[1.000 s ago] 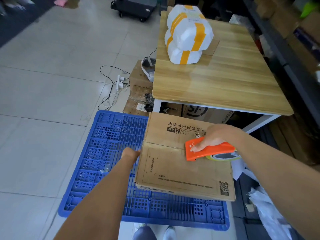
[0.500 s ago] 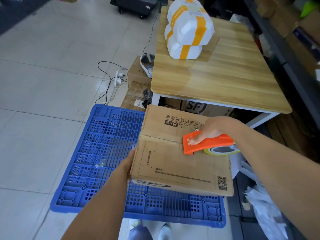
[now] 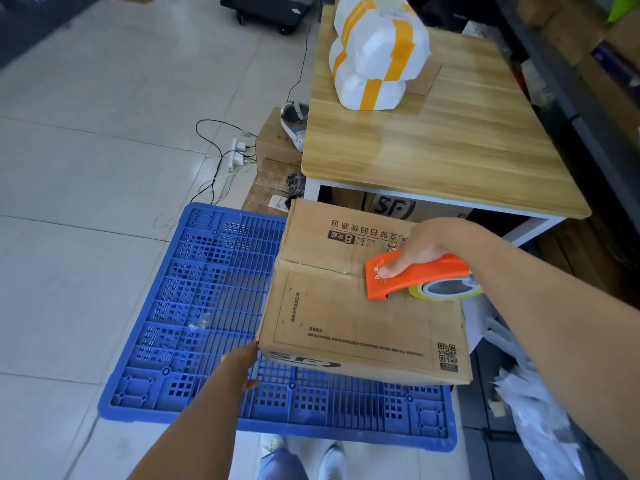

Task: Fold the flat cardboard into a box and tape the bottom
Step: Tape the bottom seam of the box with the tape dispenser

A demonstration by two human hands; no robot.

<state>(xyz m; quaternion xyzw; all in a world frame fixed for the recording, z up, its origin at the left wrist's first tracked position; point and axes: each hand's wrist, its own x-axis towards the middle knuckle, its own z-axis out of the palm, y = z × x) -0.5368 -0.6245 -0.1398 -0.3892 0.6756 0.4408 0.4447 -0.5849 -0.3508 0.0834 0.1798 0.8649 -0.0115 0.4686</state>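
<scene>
From the head camera, the first thing I see changed against the earlier frames is the left hand [image 3: 242,367]: a second ago it pressed the box's left edge near the seam, and now it has slid down to the near left corner, at about 7 o'clock of the box. The orange tape dispenser [image 3: 415,275] has barely shifted along the seam, and the camera has dipped slightly, so the table sits higher in view.

The cardboard box [image 3: 360,317] sits folded with its flaps closed upward, resting on the blue plastic pallet [image 3: 194,306] and overhanging the pallet's right side. I cannot see inside the box. At 12 o'clock stands a wooden table [image 3: 450,147], and on its far left part lies a white parcel with yellow tape bands [image 3: 377,53]. Under the table there is a carton with a printed logo [image 3: 394,209].

The left hand's fingers are cupped against the box's corner, touching the side wall; how far they curl underneath I cannot tell. The right hand [image 3: 429,244] is closed around the dispenser, thumb laid flat on its orange top, pressing its front edge onto the seam between the two flaps at about 2 o'clock of the box top. The yellowish tape roll [image 3: 446,292] shows under the dispenser's rear.
</scene>
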